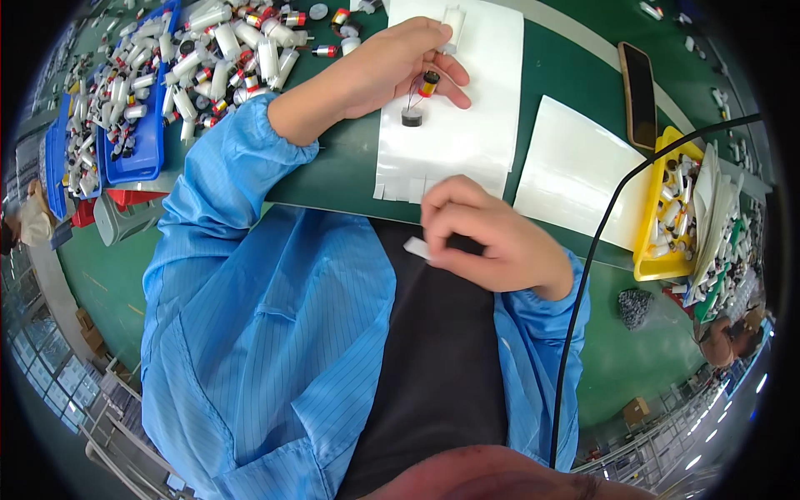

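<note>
My left hand [398,71] is over a white sheet [467,142], its thumb and forefinger closed on a small white plastic cylinder [452,32]. Beside its lower fingers is a small yellow, red and black cylinder [429,84]. Thin wires run from this to a short dark round cap [411,117] on the sheet. Just off the table's near edge, my right hand [496,237] pinches a small white strip [417,247] between thumb and fingertips. Several pale strips [402,189] line the near edge of the sheet.
White cylinders [225,50] are heaped at the far left beside a blue tray [137,171]. To the right lie another white sheet [575,171], a phone [638,96] and a yellow bin [650,267] of parts. A black cable [596,237] arcs across the right side.
</note>
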